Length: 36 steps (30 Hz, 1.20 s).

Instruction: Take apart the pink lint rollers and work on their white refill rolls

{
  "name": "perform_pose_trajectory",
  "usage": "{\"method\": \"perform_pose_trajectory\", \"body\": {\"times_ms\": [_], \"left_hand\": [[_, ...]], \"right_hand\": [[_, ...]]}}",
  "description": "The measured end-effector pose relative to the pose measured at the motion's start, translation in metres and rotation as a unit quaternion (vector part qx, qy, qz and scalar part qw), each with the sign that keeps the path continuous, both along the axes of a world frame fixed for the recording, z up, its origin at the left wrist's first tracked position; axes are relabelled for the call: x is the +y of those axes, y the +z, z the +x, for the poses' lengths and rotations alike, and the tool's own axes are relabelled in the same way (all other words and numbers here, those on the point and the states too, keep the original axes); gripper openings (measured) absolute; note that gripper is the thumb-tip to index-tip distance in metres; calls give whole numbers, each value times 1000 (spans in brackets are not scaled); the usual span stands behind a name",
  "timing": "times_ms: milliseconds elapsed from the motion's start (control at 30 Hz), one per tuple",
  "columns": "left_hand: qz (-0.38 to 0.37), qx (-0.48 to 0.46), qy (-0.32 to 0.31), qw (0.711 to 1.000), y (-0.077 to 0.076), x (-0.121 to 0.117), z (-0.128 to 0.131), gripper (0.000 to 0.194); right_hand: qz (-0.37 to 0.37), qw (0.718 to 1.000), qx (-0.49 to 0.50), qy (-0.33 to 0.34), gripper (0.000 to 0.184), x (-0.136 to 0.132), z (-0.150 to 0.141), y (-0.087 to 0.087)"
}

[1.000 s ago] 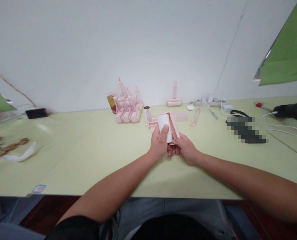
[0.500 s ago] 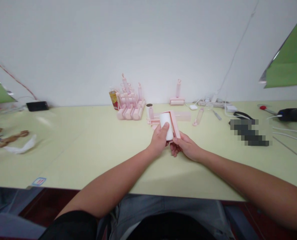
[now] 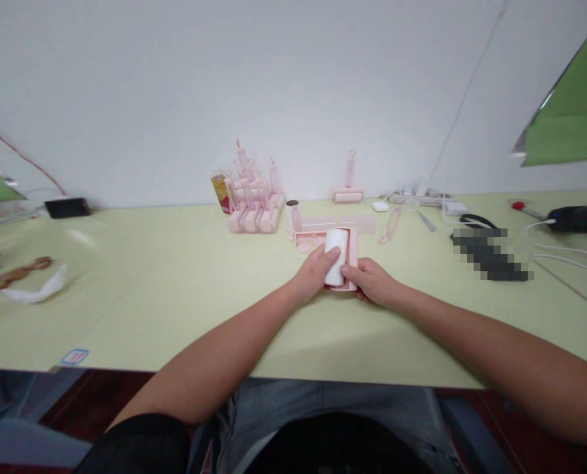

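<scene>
Above the table, my left hand (image 3: pixel 313 273) grips a white lint roll (image 3: pixel 335 266), its thumb lying on the roll's front. The roll sits in or against a pink lint roller housing (image 3: pixel 353 249), whose right side is in the grip of my right hand (image 3: pixel 376 282). My right thumb presses near the roll's lower right edge; the other fingers are mostly hidden behind the housing. Just beyond the hands lie pink parts (image 3: pixel 303 238), with a translucent pink cover (image 3: pixel 356 224) behind them. A loose pink handle (image 3: pixel 392 224) rests to the right.
Several pink lint rollers (image 3: pixel 253 220) are stacked near the wall, beside a yellow-and-red pack (image 3: pixel 221 193). Another lint roller (image 3: pixel 348 195) stands alone. At right are a utility knife (image 3: pixel 427 222), a power strip (image 3: pixel 421 197) and a black tool (image 3: pixel 580 219). A black phone-like object (image 3: pixel 67 208) is at left.
The housing and white roll have turned from tilted to nearly upright and shifted slightly right. My right fingers, visible below before, are now tucked behind the housing.
</scene>
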State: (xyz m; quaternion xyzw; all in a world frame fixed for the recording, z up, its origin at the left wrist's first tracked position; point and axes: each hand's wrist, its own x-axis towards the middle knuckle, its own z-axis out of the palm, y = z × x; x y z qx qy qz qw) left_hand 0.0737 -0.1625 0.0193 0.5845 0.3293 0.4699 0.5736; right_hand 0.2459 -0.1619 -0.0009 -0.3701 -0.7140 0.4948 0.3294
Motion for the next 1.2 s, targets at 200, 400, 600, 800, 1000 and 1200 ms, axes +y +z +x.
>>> {"method": "perform_pose_trajectory", "body": {"times_ms": [200, 400, 600, 800, 1000, 1200], "left_hand": [[-43, -18, 19, 999, -3, 3, 1, 49], [-51, -13, 37, 998, -3, 1, 4, 47], [-54, -16, 52, 997, -6, 1, 6, 47], [-51, -20, 54, 997, -6, 1, 6, 47], [-51, -31, 60, 996, -6, -1, 8, 46], [-53, -33, 66, 996, -7, 0, 9, 46]], "right_hand": [[29, 999, -20, 8, 62, 2, 0, 0], [18, 1000, -11, 13, 61, 4, 0, -1], [8, 1000, -4, 11, 62, 4, 0, -1], [5, 1000, 8, 18, 63, 3, -1, -1], [-4, 1000, 7, 17, 63, 2, -2, 0], [8, 1000, 17, 15, 62, 4, -2, -3]]}}
